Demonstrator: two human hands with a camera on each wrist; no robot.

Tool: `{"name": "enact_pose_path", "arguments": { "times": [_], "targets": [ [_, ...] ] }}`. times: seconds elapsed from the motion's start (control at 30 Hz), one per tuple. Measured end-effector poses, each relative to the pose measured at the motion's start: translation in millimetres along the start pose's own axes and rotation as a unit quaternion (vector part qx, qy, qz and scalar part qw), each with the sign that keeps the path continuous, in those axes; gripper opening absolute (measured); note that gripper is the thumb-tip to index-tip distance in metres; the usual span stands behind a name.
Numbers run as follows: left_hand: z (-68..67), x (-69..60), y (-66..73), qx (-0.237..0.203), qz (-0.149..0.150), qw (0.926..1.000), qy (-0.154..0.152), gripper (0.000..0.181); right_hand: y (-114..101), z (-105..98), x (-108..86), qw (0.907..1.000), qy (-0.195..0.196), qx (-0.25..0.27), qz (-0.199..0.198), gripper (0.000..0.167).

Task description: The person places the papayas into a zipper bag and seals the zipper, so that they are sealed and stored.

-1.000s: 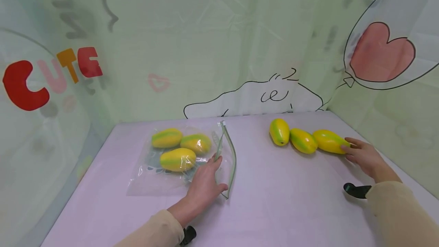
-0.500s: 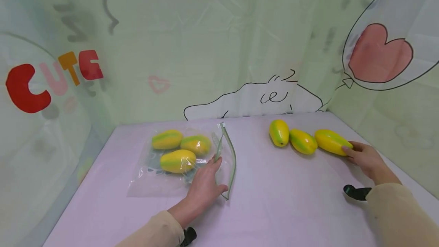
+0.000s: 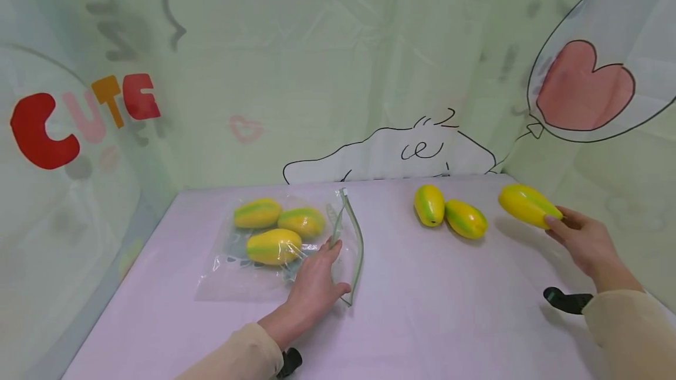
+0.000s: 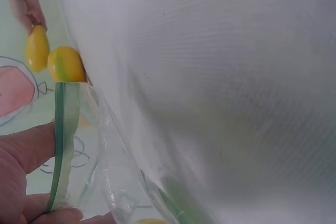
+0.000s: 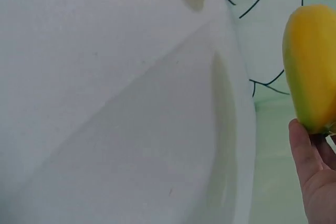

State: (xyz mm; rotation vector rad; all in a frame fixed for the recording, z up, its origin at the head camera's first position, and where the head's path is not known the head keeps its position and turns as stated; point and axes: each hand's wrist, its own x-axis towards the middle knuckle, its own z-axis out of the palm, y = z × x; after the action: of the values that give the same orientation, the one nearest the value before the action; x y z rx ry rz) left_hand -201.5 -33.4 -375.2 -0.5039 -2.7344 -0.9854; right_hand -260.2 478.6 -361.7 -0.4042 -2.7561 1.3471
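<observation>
A yellow-green papaya (image 3: 528, 205) is pinched at its near end by the right hand (image 3: 586, 245), raised off the table with its shadow below. In the right wrist view the fingers hold the papaya (image 5: 312, 66) by its stem end. A clear zip bag (image 3: 227, 283) lies flat on the left with three papayas (image 3: 274, 246) inside. At its green-edged mouth, the left hand (image 3: 314, 286) keeps thumb and fingers spread against the opening. The left wrist view shows the green zip strip (image 4: 60, 145) between the thumb and fingers of the left hand (image 4: 23, 177).
Two more papayas (image 3: 429, 205) stand close together at the back right of the pale table (image 3: 422, 309). A printed curtain (image 3: 317, 75) hangs behind and on both sides. Dark wrist-camera pieces (image 3: 567, 301) stick out near both sleeves.
The right hand has taken hold of the rightmost papaya and lifted it up and to the right, away from the other two. The left hand and bag have stayed in place.
</observation>
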Motion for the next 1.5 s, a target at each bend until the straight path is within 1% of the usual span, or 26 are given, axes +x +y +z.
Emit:
{"name": "enact_pose_path", "arguments": {
  "times": [0.1,0.23,0.37,0.5,0.73,0.93,1.17,1.33,1.5],
  "targets": [
    [-0.4,0.0,-0.9,0.0,-0.001,1.0,0.002,0.078,-5.9,2.4,-2.2,0.9998,0.003,0.015,-0.012,0.091],
    [-0.7,-0.3,-2.0,0.004,0.0,1.0,0.003,0.078,-16.4,6.9,-5.3,0.9991,-0.014,0.022,-0.032,0.09],
    [-1.3,-0.7,-2.1,0.002,-0.003,1.0,0.004,0.079,-31.0,15.1,-9.5,0.9974,-0.038,0.011,-0.059,0.087],
    [-1.8,-0.7,-1.8,0.0,-0.007,1.0,0.003,0.079,-46.4,27.4,-12.7,0.994,-0.06,0.009,-0.091,0.08],
    [-2.2,-0.5,-1.5,-0.001,-0.007,1.0,0.006,0.079,-72.1,51.2,-17.7,0.986,-0.081,-0.017,-0.145,0.073],
    [-2.8,0.5,0.0,0.001,-0.011,0.9999,0.003,0.08,-93.5,74.7,-22.6,0.9766,-0.113,-0.002,-0.183,0.067],
    [-4.1,2.8,3.2,0.006,-0.005,1.0,0.005,0.081,-111.3,105.8,-32.9,0.9634,-0.154,0.006,-0.219,0.059],
    [-4.5,3.5,4.7,0.001,-0.005,1.0,0.005,0.082,-120.8,133.4,-37.3,0.9543,-0.196,0.01,-0.225,0.059],
    [-4.9,2.7,6.8,-0.02,-0.016,0.9997,-0.004,0.081,-132.0,161.8,-39.6,0.9457,-0.235,0.027,-0.223,0.06]
  ]
}}
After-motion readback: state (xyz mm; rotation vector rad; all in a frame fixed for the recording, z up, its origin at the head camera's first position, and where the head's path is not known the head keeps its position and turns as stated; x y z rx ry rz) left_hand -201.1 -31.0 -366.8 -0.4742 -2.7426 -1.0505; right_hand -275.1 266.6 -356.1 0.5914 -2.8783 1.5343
